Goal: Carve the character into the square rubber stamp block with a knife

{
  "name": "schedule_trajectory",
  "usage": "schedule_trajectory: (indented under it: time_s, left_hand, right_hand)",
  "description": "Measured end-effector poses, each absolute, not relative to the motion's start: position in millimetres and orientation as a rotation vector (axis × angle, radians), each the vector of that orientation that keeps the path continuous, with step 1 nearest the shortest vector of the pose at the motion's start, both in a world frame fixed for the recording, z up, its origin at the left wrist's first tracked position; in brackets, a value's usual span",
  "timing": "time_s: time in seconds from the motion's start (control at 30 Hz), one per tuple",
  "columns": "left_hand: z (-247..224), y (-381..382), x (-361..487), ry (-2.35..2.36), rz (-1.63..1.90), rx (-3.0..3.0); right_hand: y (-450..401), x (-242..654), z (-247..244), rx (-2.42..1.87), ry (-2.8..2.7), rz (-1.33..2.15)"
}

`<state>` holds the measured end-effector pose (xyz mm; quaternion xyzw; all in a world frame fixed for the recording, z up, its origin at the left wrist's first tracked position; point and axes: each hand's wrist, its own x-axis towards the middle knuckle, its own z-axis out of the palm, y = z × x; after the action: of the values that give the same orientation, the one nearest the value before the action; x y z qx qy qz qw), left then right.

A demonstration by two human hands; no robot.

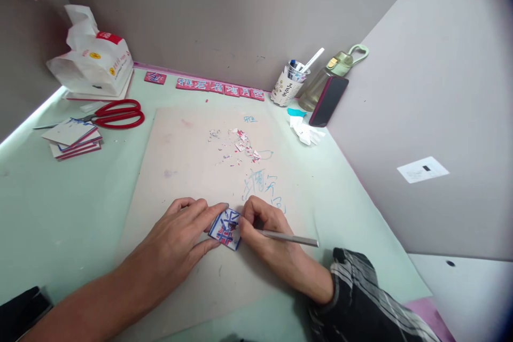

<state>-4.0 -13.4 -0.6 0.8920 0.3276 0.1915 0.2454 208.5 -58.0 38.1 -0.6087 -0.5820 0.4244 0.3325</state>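
A small square tile (225,228), white on top with a blue-inked character and pink-red cut areas, lies on the board in front of me. My left hand (186,230) pinches it by its upper and lower edges between fingers and thumb. My right hand (266,227) grips a slim silver-handled craft knife (294,238) like a pen; its tip sits at the tile's right side, largely hidden by my fingers. Shavings (242,141), white, red and blue, are scattered on the board beyond my hands.
Red-handled scissors (120,114) lie by a stack of square tiles (74,136) at left, below a tissue pack (96,61). Carved pink tiles (220,87) line the back edge. A pen cup (286,88), bottle (320,85), phone (329,100) and crumpled tissue (305,130) stand or lie right.
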Motion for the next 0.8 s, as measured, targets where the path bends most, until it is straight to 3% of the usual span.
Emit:
schedule_trajectory:
  time_s: [0.8]
  left_hand:
    - [-3.0, -11.7, -2.8, 0.912, 0.542, 2.397]
  right_hand:
    - [-60.5, 209.7, 39.6, -1.548, -1.47, 1.145]
